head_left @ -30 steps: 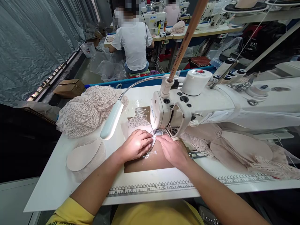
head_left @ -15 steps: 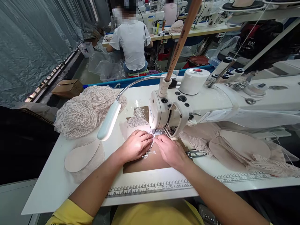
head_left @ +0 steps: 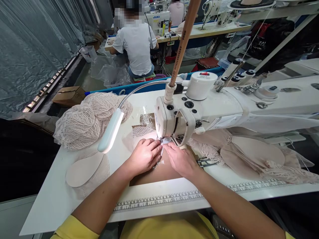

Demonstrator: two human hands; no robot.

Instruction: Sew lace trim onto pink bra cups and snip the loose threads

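Observation:
At the presser foot (head_left: pixel 165 140) of a white sewing machine (head_left: pixel 164 113), my left hand (head_left: pixel 145 156) and my right hand (head_left: pixel 181 161) lie close together. Under both sets of fingers is a thin beige lace fabric (head_left: pixel 142 131), whose patterned end shows behind my left hand. The left fingers are bent and pressed together on it. My right thumb and fingers pinch its edge just right of the foot. Most of the held edge is hidden by the fingers. A brown plate (head_left: pixel 152 178) covers the machine bed beneath.
Piled lace pieces (head_left: pixel 79 124) and an oval beige cup piece (head_left: pixel 84 171) lie left. More beige pieces (head_left: pixel 254 151) lie right, under the machine arm. A lit gooseneck lamp (head_left: pixel 111 131) hangs beside my left hand. A printed ruler (head_left: pixel 159 200) runs along the table's front. A co-worker (head_left: pixel 137 46) sits ahead.
The whole view has shifted slightly, moving the table and machine a little left in the picture. Both hands stay at the presser foot with almost the same grip.

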